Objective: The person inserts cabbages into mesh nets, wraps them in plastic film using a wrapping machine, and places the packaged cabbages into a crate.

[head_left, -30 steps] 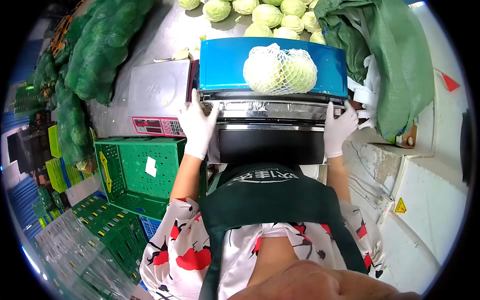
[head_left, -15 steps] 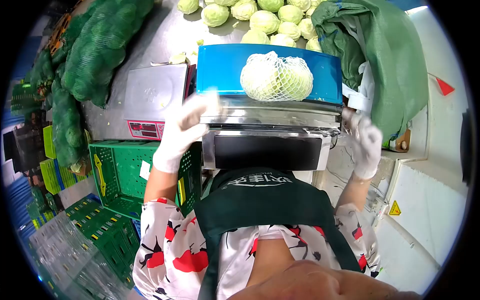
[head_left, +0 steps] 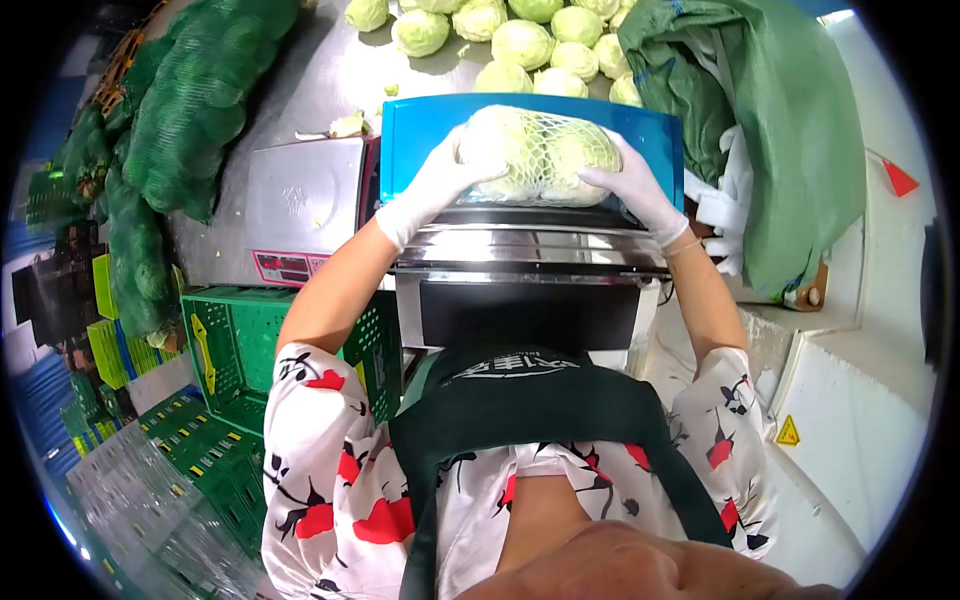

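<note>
A bundle of pale green cabbages (head_left: 540,160) in white foam netting lies over the blue tray (head_left: 400,130), at its front edge. Around its left end curl the gloved fingers of my left hand (head_left: 440,180). My right hand (head_left: 645,190), gloved in white too, grips the right end, thumb toward me and fingers along the far side. A glossy sheen shows on the left part of the bundle; I cannot tell if it is plastic film. Directly in front of the tray is a metal machine (head_left: 530,245) with a dark front panel.
Loose cabbages (head_left: 520,45) are heaped at the back of the metal table (head_left: 320,75). A scale (head_left: 305,195) stands left of the tray, above a green crate (head_left: 235,350). Green net sacks (head_left: 205,90) are at far left, a green cloth sack (head_left: 800,150) at right.
Both hands have come up from the machine's two sides onto the tray and closed around the netted cabbages. The bundle has shifted slightly and been turned a little.
</note>
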A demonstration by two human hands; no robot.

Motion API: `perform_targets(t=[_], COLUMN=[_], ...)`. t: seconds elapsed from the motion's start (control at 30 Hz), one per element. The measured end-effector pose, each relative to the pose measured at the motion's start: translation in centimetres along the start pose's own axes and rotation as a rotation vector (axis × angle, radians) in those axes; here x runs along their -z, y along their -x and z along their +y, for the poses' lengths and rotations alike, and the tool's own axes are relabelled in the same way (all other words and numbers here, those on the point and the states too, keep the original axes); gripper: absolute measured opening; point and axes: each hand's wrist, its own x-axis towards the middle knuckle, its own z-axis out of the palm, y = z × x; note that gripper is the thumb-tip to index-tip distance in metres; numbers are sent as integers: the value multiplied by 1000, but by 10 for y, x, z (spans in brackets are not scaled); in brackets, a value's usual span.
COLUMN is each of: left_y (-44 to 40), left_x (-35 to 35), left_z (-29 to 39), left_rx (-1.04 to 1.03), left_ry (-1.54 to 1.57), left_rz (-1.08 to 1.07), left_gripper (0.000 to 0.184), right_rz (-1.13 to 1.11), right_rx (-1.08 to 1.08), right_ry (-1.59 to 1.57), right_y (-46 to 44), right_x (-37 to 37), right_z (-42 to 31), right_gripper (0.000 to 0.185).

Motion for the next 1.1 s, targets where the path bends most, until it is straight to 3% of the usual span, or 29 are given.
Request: perform_targets(t=[0.03, 0.13, 0.2, 0.27, 0.4, 0.47, 0.57, 0.6, 0.67, 0.73, 0.77, 0.8, 0.87, 0.9, 0.97, 1.0, 1.1], left_y=[18, 93, 143, 179, 171, 167, 181, 186, 211, 236, 248, 255, 250, 245, 232, 229, 248], left_x=[-7, -25, -28, -41, -31, -32, -35, -39, -28, -37, -33, -25, -30, -32, -38, -31, -20], left_z=[10, 7, -4, -28, -91, -101, -101, -69, -88, -91, -108, -118, -119, -106, -71, -80, -122], left_rx=[115, 382, 563, 581, 888, 1014, 981, 942, 859, 508, 400, 189, -11, 104, 256, 170, 456], left_ry=[20, 140, 274, 272, 395, 456, 610, 479, 581, 227, -232, -754, -572, -467, -125, -102, 12], left_rz=[0, -64, -271, -294, -275, -284, -216, -187, -106, -98, -18, -19, 141, 214, 391, 426, 325], left_gripper=[80, 66, 65, 66, 70, 70, 71, 74, 68, 64, 60, 46, 34, 33, 31, 29, 24], right_rz=[-7, -94, -188, -195, -251, -259, -272, -311, -111, -24, 18, 137, 373, 505, 553, 570, 322], right_rx=[-28, -394, -489, -616, -912, -944, -1021, -982, -931, -716, -595, -568, -503, -291, -475, -570, -815], right_ry=[-14, -269, -258, -262, -478, -609, -665, -917, -830, -169, 151, 125, 79, 141, -224, -406, -323], right_y=[18, 96, 151, 188, 182, 177, 182, 189, 221, 249, 258, 262, 270, 264, 255, 256, 287], right_x=[-7, -37, -49, -68, -75, -80, -69, -66, -60, -71, -76, -81, -91, -96, -81, -71, -63], right_z=[-1, -28, -15, -12, 59, 74, 83, 87, 71, 62, 61, 68, 94, 104, 80, 72, 110], right_gripper=[68, 59, 57, 59, 62, 62, 62, 61, 48, 39, 35, 30, 27, 30, 28, 27, 25])
